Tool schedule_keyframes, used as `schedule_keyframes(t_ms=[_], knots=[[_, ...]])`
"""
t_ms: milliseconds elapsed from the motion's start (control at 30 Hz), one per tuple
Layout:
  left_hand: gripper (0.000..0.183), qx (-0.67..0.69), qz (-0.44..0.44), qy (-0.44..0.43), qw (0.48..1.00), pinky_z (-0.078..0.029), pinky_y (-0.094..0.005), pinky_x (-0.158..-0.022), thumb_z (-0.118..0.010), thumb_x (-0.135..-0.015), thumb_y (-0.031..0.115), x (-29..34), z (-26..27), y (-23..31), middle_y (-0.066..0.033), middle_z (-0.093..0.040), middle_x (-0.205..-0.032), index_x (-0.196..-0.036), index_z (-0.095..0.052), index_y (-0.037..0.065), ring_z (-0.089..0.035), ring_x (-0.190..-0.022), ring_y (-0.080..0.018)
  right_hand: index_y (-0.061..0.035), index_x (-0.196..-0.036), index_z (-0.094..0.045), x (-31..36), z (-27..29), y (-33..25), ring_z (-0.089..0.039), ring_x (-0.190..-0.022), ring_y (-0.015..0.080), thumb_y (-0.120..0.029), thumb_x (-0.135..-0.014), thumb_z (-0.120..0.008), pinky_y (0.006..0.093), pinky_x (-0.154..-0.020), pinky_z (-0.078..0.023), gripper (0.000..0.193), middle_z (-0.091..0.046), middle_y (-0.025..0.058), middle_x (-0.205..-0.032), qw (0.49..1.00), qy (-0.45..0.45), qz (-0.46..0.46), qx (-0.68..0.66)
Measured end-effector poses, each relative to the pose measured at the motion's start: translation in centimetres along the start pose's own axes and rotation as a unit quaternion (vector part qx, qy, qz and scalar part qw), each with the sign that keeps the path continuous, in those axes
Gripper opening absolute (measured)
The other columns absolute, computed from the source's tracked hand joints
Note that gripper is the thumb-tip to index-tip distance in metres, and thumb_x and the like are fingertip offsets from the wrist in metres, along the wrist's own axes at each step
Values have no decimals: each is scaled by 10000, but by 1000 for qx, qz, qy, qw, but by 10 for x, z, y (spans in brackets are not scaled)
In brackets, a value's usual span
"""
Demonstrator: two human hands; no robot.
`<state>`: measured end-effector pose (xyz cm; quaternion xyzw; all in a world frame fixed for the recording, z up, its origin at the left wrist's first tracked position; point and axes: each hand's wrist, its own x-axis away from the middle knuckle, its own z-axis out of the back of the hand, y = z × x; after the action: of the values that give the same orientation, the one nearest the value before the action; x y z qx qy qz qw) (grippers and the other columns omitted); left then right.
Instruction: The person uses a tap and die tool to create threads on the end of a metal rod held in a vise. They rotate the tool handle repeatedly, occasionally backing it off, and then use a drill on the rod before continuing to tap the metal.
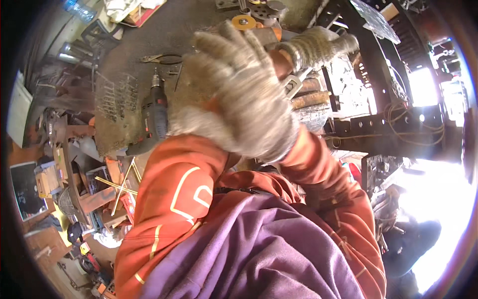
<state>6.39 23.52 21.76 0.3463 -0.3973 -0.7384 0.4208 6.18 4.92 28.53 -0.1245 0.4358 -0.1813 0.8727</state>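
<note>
My right hand (259,94), in a pale work glove, lies across my left hand in front of my body, its fingers stretched upward and smeared by motion. Mostly covered by it, my left hand (196,124) shows only as a blurred pale glove by the orange sleeve, so its fingers are hidden. No tool shows in either hand. On the bench left of my hands lies a dark power drill (155,109) with pliers (164,59) beyond it. A ribbed knitted glove (318,47) is at the upper right; I cannot tell whether a hand is in it.
A yellow abrasive disc (244,22) lies at the bench's far side. Several thin metal pieces (117,97) cover its left part. A dark perforated metal beam (398,124) with a looped cord stands at right. Cluttered shelves (82,194) line the left.
</note>
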Motion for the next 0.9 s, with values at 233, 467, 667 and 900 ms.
schedule_keyframes(t_ms=[233, 467, 667, 900], knots=[[495, 391, -10, 326, 861, -557, -353, -960, -674, -1017, 391, 178, 3, 67, -143, -723, -1162, -1288, -665, -23, -683, -1121, -239, -43, -1260, -705, -48, 53, 167, -725, -1039, 269, -391, -965, -746, 388, -898, -565, 457, -752, 144, -1140, 962, -227, -121, 92], [374, -202, -106, 394, 890, -507, -387, -1049, -476, -1102, 210, 223, -2, 41, -173, -703, -1254, -1341, -637, -29, -672, -1146, -290, 19, -1478, -542, -17, 69, 190, -603, -1274, 250, -536, -920, -772, 378, -1098, -467, 819, -629, 183, -1400, 896, -315, -196, -243], [350, 103, 134, 265, 949, -564, -405, -985, -464, -1109, 215, 127, 58, 46, -143, -734, -1124, -1125, -743, 5, -704, -996, -248, 41, -1487, -501, 47, 74, 50, -555, -1347, 322, -421, -897, -810, 441, -1108, -463, 811, -556, 228, -1469, 924, 28, -249, -288], [288, -155, -52, -3, 987, -571, -439, -937, -540, -1082, 244, 18, 13, 35, -118, -738, -1092, -1108, -737, 36, -718, -984, -260, -36, -1358, -625, -6, 1, 8, -542, -1295, 458, -513, -802, -839, 564, -1122, -386, 763, -598, 230, -1380, 999, 28, 20, -37]])
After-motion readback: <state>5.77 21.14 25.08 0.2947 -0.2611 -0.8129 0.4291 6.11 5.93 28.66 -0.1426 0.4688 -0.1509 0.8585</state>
